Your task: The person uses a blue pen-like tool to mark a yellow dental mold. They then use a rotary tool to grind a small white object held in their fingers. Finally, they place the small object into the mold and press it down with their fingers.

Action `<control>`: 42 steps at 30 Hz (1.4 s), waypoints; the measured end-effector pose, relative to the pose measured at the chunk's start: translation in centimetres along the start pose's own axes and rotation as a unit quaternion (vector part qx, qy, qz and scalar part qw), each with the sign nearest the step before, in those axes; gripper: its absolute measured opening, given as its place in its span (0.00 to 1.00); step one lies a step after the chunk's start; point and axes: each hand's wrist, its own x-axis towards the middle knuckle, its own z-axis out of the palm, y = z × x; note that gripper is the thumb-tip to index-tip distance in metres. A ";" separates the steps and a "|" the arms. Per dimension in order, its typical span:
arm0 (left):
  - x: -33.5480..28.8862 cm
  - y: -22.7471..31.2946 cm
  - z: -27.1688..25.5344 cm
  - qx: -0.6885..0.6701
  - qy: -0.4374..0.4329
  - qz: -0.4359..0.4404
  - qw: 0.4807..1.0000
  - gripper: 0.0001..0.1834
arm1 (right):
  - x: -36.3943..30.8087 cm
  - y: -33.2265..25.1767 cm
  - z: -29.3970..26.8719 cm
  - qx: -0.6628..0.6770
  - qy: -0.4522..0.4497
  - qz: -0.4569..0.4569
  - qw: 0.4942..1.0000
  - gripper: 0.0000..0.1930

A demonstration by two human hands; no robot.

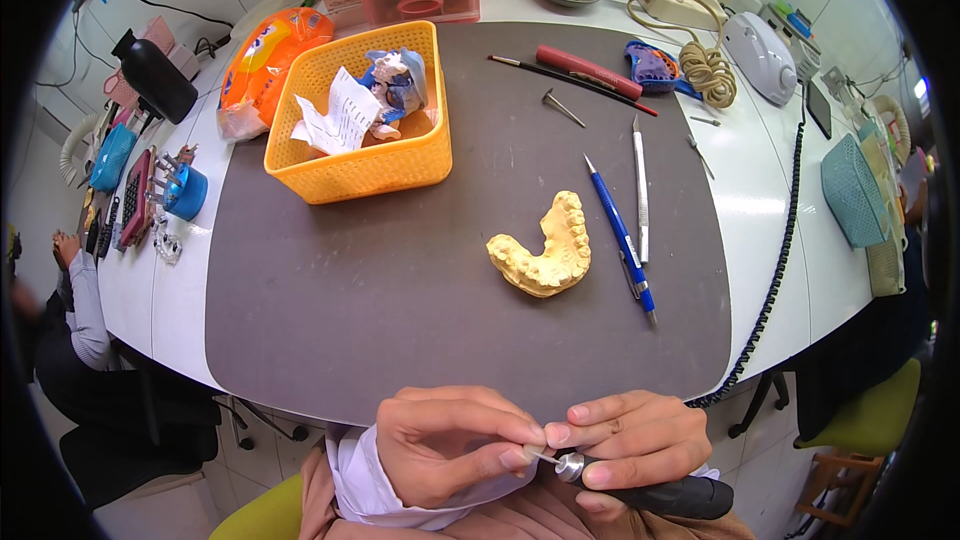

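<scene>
At bottom centre, left hand (455, 445) pinches thin bur (541, 457) with thumb and forefinger, fingers closed; right hand (630, 440) wraps shut around black handpiece (665, 496); yellow dental cast (545, 250) lies on grey mat (350, 300).

The handpiece (655, 493) is a black, cylindrical rotary tool with a silver metal chuck at its front end; it lies roughly horizontal at the lower edge of the view, chuck pointing to the person's left, its body enclosed by the right hand (630, 440). A thin metal bur (541, 456), short and pin-shaped, sits at the chuck opening in line with the tool axis, its free end pinched between thumb and forefinger of the left hand (455, 440). Whether the bur shank is fully seated in the chuck cannot be determined
</scene>
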 end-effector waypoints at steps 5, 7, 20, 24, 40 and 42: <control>0.0 0.1 0.0 0.009 -0.001 -0.006 1.000 0.10 | 0.0 -0.1 0.0 0.002 0.005 0.007 1.000 0.11; 0.0 0.1 0.0 0.001 0.002 -0.006 1.000 0.09 | 0.0 -0.1 -0.1 0.002 0.001 0.012 1.000 0.11; -0.1 0.1 0.0 0.010 0.006 -0.011 1.000 0.09 | 0.1 -0.1 -0.1 0.017 0.000 0.018 1.000 0.10; 0.0 0.0 0.0 0.010 0.004 -0.006 1.000 0.09 | 0.2 -0.4 0.2 0.024 0.028 0.036 0.999 0.10; 0.0 0.0 0.0 -0.046 -0.003 -0.005 0.999 0.09 | -0.2 -0.5 0.3 0.018 0.025 0.025 0.999 0.11; 0.0 -0.1 0.0 -0.063 -0.009 0.000 0.998 0.09 | -0.8 0.0 0.5 -0.020 0.033 -0.013 0.999 0.11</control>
